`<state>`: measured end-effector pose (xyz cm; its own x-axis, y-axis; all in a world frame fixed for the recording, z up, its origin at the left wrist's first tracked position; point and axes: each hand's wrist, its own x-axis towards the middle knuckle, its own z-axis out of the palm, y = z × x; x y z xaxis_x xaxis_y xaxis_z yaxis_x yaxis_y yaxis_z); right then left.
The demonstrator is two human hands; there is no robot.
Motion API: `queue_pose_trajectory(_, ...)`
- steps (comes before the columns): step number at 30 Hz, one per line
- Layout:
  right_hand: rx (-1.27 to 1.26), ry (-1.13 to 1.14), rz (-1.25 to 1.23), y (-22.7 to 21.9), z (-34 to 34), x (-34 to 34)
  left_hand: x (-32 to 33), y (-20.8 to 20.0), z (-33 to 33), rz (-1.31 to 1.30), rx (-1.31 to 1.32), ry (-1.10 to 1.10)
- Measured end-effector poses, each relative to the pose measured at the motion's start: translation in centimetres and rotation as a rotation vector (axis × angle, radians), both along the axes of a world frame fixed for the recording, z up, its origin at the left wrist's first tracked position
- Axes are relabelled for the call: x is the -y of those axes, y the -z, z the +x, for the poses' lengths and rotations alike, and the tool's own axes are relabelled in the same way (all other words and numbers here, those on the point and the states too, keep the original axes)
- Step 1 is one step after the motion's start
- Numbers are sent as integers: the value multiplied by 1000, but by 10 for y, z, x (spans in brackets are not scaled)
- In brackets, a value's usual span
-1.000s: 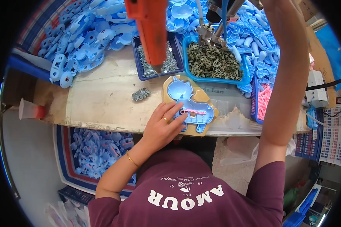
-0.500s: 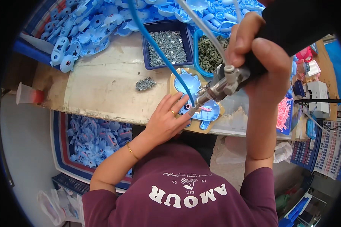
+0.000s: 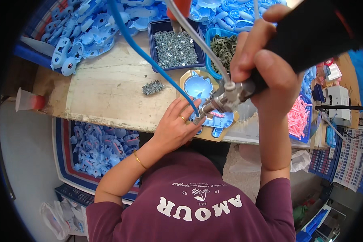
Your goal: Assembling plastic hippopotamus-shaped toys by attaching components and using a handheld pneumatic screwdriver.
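Note:
My right hand (image 3: pixel 270 72) is wrapped around the black handle of a power screwdriver (image 3: pixel 226 99) with a metal nose. A blue hose (image 3: pixel 149 60) and a clear hose (image 3: pixel 201 42) run to its front end. The tip points down-left and meets a light blue plastic shell (image 3: pixel 198 86) beside my left fingers. That shell lies in a tan fixture (image 3: pixel 207 135) at the table's front edge. My left hand (image 3: pixel 175 123) rests at the shell's left side, fingers stretched and slightly spread. Its fingertips and the tool's tip partly hide the contact point.
A dark blue bin of screws (image 3: pixel 152 50) stands behind the fixture, with an orange object (image 3: pixel 179 10) above it. Beside it is a light blue bin of green-grey parts (image 3: pixel 224 50). A screw pile (image 3: pixel 153 87) lies left. Blue shells (image 3: pixel 92 36) heap behind; pink parts (image 3: pixel 298 119) sit right.
The screwdriver and my right hand have shifted slightly down and left, bringing the tip closer to my left fingers. The orange object has come into view above the screw bin.

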<state>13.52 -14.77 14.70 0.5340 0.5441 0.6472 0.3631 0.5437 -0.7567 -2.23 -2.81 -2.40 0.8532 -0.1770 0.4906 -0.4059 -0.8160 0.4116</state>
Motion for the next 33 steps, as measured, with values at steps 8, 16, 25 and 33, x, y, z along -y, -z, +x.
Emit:
queue_pose_trajectory(8,-96,158,-37,-9,-1,9,5,-4,3,-3,-13,7)
queue_pose_trajectory(16,14,373,-201,-109,65,20,-15,-50,3,-108,-95,216)
queue_pose_trajectory(25,808,922,-1128,53,205,178,-135,-179,-120,-89,-854,-54)
queue_pose_trajectory(33,1180,1136,-1167,107,194,182,-108,-156,-103,83,-649,-368)
